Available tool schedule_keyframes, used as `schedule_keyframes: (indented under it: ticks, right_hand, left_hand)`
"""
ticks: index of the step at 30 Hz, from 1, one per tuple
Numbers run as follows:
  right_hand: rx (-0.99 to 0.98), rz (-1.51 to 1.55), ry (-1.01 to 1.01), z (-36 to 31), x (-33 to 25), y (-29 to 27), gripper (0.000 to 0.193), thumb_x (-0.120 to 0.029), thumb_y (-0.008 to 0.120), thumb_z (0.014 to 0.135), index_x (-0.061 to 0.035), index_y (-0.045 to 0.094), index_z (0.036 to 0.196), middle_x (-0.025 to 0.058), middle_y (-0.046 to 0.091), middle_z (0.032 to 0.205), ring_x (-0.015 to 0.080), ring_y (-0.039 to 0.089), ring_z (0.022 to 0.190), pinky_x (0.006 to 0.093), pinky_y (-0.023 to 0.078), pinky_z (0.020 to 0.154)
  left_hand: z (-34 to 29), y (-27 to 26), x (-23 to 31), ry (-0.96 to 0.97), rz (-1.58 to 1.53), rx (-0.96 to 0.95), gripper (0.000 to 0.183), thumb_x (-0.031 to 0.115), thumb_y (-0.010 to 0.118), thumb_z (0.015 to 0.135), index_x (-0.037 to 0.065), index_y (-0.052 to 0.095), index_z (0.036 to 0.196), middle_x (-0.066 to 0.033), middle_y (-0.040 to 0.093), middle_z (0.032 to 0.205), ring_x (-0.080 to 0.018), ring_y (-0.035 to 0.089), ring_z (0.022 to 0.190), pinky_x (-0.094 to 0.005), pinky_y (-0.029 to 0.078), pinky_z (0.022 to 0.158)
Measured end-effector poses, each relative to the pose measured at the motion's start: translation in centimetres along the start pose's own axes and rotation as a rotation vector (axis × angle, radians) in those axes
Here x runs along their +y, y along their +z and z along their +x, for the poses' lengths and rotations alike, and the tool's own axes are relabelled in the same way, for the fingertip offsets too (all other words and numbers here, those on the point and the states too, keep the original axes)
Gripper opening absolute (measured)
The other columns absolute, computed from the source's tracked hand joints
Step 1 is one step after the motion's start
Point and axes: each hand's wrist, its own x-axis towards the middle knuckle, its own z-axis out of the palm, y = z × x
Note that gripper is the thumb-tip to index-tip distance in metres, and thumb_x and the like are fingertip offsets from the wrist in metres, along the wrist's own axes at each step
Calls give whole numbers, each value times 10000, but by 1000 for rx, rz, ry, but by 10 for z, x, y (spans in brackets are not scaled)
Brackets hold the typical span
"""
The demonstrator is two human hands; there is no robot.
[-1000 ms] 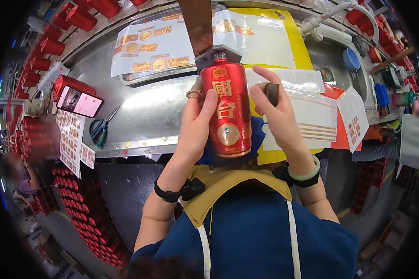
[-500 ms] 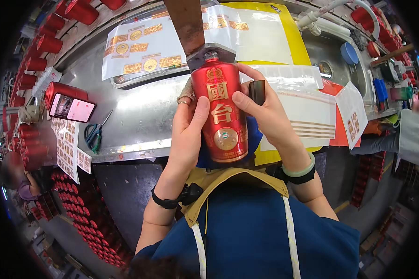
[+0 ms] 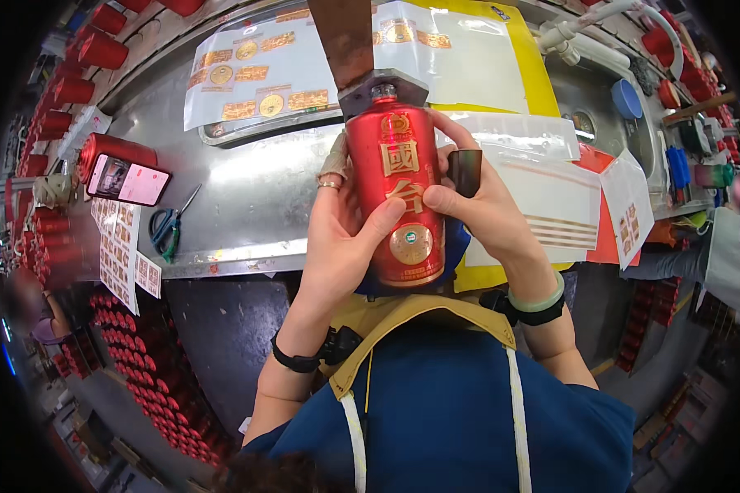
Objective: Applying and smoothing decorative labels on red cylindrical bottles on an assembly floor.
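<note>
We gripped a red bottle [image 3: 399, 189] over the near edge of the steel tabletop [image 3: 255, 185], its base toward us: our left hand [image 3: 341, 234] wrapped one side with the thumb across the front, and our right hand [image 3: 489, 201] held the other, with a small dark block [image 3: 466, 171] by its fingers. The bottle's neck reached a grey angular plate [image 3: 411, 88] at the end of a brown post [image 3: 343, 37]. Leftward we had scissors [image 3: 166, 228] near a phone [image 3: 129, 179]; farther off lay a sheet of gold labels [image 3: 300, 74].
</note>
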Motion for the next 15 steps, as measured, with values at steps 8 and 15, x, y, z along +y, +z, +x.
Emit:
schedule_keyframes:
  ticks: [8, 15]
  right_hand:
    - [14, -24, 38, 0, -2, -1, 888, -13, 770, 883, -56, 274, 1618, 103, 618, 1178, 167, 619, 1060, 320, 501, 958]
    - [57, -75, 32, -2, 3, -1, 880, -20, 780, 882, -67, 294, 1614, 77, 605, 1116, 153, 611, 1007, 305, 501, 913]
  left_hand:
    - [16, 4, 3, 170, 229, 96, 842, 83, 777, 911, -53, 255, 1557, -206, 493, 1436, -249, 529, 1352, -413, 478, 1121]
    - [49, 5, -2, 67, 358, 191, 744, 251, 856, 853, -74, 453, 1387, -222, 497, 1385, -266, 577, 1247, -375, 507, 1030]
